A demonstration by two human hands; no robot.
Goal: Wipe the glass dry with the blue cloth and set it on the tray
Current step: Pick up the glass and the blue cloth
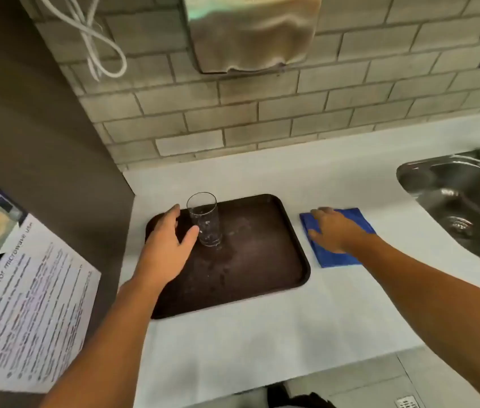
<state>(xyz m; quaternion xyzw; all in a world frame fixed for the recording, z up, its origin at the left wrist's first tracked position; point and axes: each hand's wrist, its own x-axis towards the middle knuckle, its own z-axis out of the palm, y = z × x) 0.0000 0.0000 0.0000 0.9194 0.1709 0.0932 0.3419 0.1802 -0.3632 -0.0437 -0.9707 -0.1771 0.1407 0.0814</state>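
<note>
A clear glass [205, 219] stands upright on the far left part of the dark brown tray [265, 260]. My left hand [171, 242] is just left of the glass, fingers spread, thumb tip close to its side, nothing gripped. The blue cloth [359, 219] lies flat on the white counter to the right of the tray. My right hand [333, 228] rests palm down on the cloth, fingers apart.
A steel sink [465, 201] is set into the counter at the right, with a tap base above it. A grey wall panel with a printed notice [23, 304] stands at the left. A metal dispenser [250, 30] hangs on the tiled wall.
</note>
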